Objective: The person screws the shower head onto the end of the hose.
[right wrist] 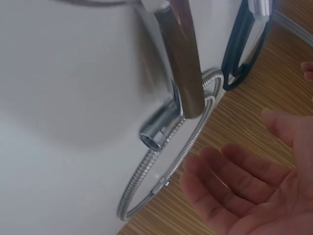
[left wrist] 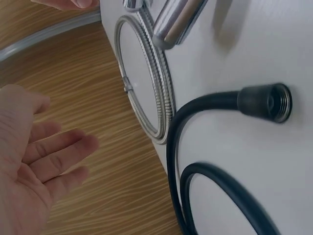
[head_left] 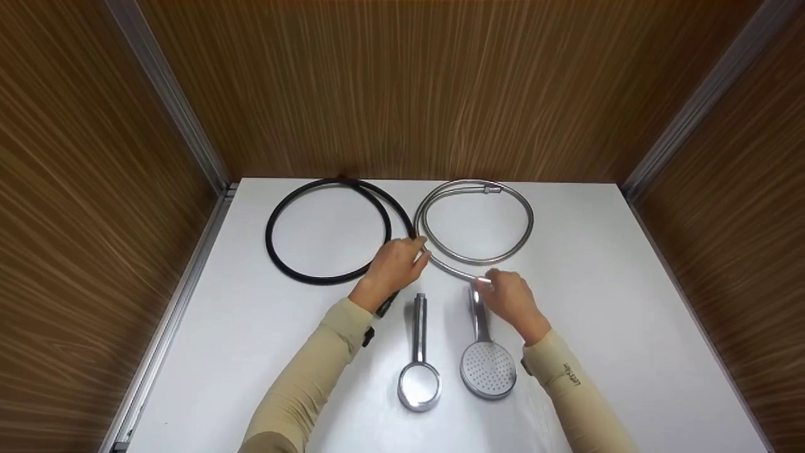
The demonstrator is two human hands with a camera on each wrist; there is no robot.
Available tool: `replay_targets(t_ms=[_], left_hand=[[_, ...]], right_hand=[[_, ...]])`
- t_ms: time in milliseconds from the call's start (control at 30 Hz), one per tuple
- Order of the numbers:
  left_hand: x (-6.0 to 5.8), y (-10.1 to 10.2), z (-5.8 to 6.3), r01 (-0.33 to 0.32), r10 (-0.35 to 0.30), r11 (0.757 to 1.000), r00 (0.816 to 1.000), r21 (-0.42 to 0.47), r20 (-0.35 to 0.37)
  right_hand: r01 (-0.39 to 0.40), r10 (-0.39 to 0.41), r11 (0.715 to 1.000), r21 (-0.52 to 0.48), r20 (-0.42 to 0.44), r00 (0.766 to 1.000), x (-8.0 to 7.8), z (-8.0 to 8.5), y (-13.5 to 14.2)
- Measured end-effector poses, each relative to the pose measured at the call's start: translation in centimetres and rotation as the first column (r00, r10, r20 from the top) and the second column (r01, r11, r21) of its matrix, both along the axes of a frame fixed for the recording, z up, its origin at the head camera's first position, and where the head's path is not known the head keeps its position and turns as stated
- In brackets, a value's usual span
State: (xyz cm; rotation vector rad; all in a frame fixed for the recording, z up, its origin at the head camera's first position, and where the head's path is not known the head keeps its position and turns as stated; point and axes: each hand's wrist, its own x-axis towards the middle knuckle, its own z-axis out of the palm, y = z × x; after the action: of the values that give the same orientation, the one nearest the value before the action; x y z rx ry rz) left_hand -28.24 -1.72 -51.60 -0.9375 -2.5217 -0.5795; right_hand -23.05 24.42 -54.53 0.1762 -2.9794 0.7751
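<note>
Perforated shower head lay right of the desk's midline, handle toward the far edge. Looked fairly light, rigid; chrome probably slick, so the handle seemed the sound hold. Right hand hung by the handle's end, fingers loosely bent, thumb apart, nothing gripped. From overhead, fingertips overlapped the handle; contact hard to judge, though the right wrist view suggested a gap. Left hand likewise empty, digits apart, above the black hose. Steel hose coiled near the far edge; slim shower head lay left of the perforated one. Sleeved forearms slanted inward from the near side.
</note>
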Motion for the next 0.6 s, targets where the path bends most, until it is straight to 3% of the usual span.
replay_targets(t_ms=[267,400,600], left_hand=[[-0.2,1.6,-1.5,0.023,-0.025,0.999,0.999,-0.042,-0.046],[-0.3,2.6,-2.1,0.014,-0.02,0.993,0.998,-0.114,-0.056],[-0.1,4.0,-2.6,0.007,-0.008,0.979,1.0,-0.202,-0.007]], right_hand=[[0.022,-0.027,0.999,0.035,0.15,0.988,0.5,-1.5,-0.8],[0.012,-0.018,0.999,0.04,0.16,0.987,0.8,-2.4,-0.9],[0.025,-0.031,0.999,0.038,0.183,0.983,1.0,-3.2,-0.6]])
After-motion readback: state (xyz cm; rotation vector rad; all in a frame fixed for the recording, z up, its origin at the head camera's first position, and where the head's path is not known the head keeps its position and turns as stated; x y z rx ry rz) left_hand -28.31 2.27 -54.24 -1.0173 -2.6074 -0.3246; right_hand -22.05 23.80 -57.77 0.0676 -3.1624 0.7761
